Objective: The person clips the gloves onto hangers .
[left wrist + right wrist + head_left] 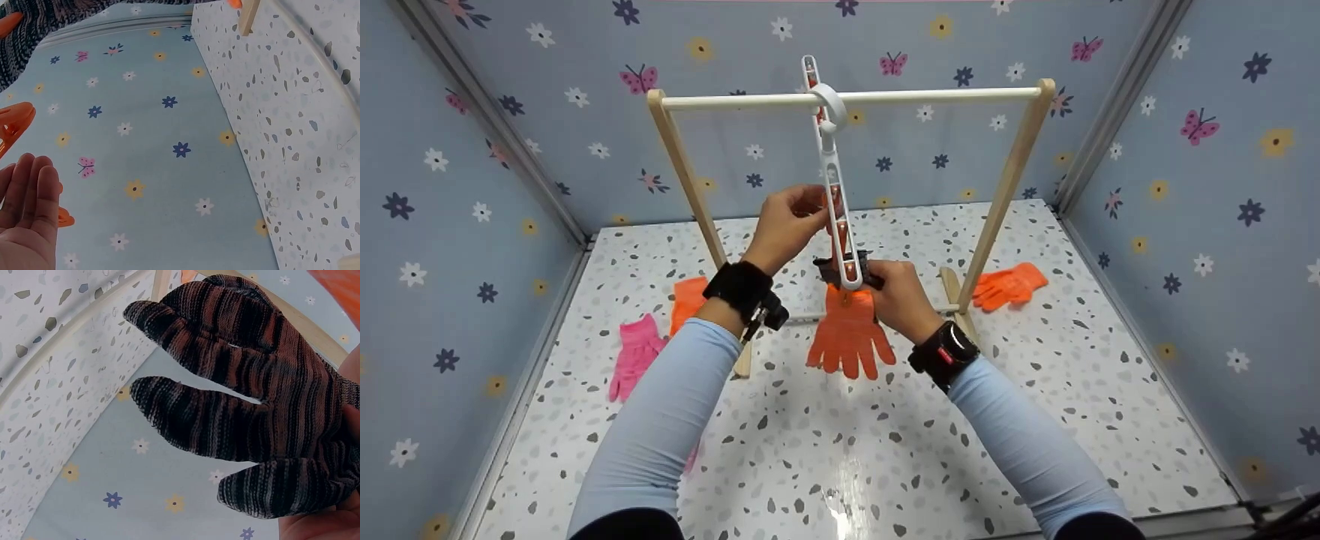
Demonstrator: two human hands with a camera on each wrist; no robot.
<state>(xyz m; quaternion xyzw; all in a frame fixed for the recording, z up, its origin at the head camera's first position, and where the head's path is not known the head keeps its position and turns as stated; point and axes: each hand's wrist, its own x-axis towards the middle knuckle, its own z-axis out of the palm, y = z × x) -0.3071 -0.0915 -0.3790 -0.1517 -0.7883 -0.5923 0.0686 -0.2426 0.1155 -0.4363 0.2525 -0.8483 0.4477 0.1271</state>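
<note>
A white clip hanger [826, 154] hangs by its hook from the rack's rod, with several orange clips along it. My left hand [787, 225] pinches an orange clip [832, 201] near the hanger's middle; in the left wrist view, orange clips [16, 121] show around its fingers. My right hand [904, 296] grips a dark striped knit glove [298, 394] near its cuff, at the hanger's near end. In the right wrist view the striped fingers spread away from the hand. An orange glove [851, 334] hangs fingers down below that end.
The wooden rack [1009, 187] stands astride the work, its white rod [937, 96] across the top. On the speckled floor [997, 465] lie an orange glove [1011, 286] at right, another orange glove [688, 296] and a pink glove [636, 352] at left. Flowered walls [1207, 225] enclose the space.
</note>
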